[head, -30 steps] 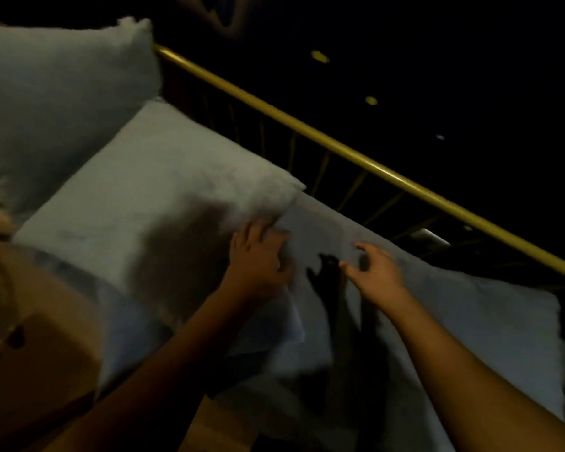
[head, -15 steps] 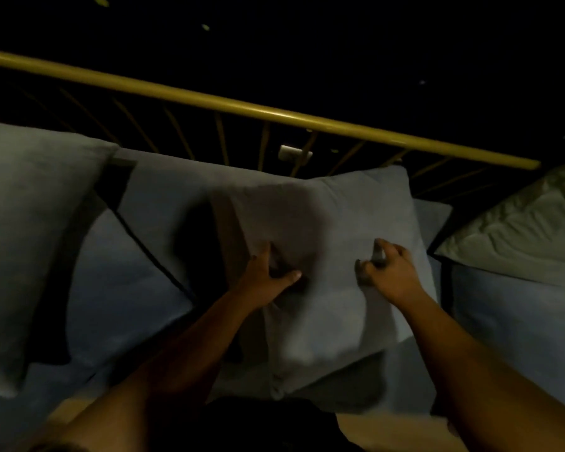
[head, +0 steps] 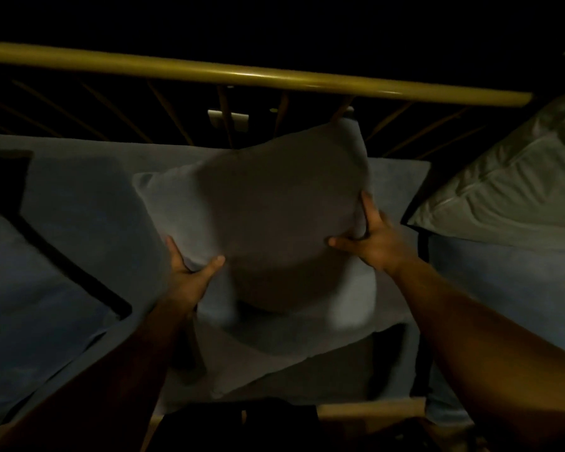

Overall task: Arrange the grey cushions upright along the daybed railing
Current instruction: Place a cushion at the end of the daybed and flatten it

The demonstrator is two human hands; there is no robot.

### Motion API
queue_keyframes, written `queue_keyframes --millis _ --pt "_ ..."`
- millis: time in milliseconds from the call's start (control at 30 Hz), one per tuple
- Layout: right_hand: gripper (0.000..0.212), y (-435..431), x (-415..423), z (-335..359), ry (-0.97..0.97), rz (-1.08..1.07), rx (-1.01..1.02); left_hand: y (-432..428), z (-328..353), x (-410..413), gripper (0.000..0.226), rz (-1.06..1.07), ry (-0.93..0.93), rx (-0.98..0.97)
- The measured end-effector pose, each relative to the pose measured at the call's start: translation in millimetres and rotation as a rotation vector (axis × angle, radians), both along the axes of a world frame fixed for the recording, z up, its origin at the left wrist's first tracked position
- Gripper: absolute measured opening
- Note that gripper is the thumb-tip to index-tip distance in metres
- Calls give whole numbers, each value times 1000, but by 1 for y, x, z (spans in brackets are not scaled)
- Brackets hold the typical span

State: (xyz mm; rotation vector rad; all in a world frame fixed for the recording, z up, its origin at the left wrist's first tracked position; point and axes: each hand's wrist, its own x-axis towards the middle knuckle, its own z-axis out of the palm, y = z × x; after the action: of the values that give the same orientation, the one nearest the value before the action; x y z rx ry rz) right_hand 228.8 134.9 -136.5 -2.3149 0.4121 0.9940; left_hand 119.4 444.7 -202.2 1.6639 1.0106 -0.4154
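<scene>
A person holds a grey cushion up in the middle of the frame with both hands. The left hand grips its lower left edge, with the thumb on the front and the fingers tucked behind. The right hand grips its right edge the same way, thumb in front. The cushion is tilted, with its top right corner just in front of the thin bars of the railing. The railing's top bar is a gold colour and runs across the top of the frame.

A long grey cushion leans along the railing behind the held one. Another grey cushion lies flat under the held one, low in the middle. A blue-grey cushion lies at the lower left. A white pillow sits at the upper right, with another blue-grey cushion below it. The room is very dark.
</scene>
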Motion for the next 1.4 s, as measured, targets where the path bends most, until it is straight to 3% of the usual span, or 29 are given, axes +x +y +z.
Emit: queue_keyframes --millis 200,367,600,767,900,967,1033,1100,1167,1267,1400 --pt "134 11 -25 11 -13 119 -71 1 22 -9 105 17 -125 -13" --pt "142 36 -78 34 -1 18 -43 26 59 -24 115 -68 -188 5" --pt "138 124 -170 38 34 -96 156 119 89 -65 108 -176 -77 116" --pt "134 177 -202 25 124 -47 59 144 78 -101 108 -128 65 100" --pt "133 183 -209 19 99 -45 -31 151 70 -100 112 -227 141 130" --pt "128 189 -214 22 79 -32 -71 158 71 -99 99 -417 50 359" --pt "117 201 -219 26 8 3 -109 161 70 -98 87 -736 -67 554" --pt "106 216 -218 29 -134 126 -138 157 70 -97 84 -936 12 552" --pt "97 230 -213 33 -129 226 -146 152 71 -94 88 -966 115 511" --pt "89 246 -203 43 35 203 -158 155 81 -87 87 -915 106 456" --pt "62 262 -182 74 -153 406 -178 166 115 -81 100 -712 -31 358"
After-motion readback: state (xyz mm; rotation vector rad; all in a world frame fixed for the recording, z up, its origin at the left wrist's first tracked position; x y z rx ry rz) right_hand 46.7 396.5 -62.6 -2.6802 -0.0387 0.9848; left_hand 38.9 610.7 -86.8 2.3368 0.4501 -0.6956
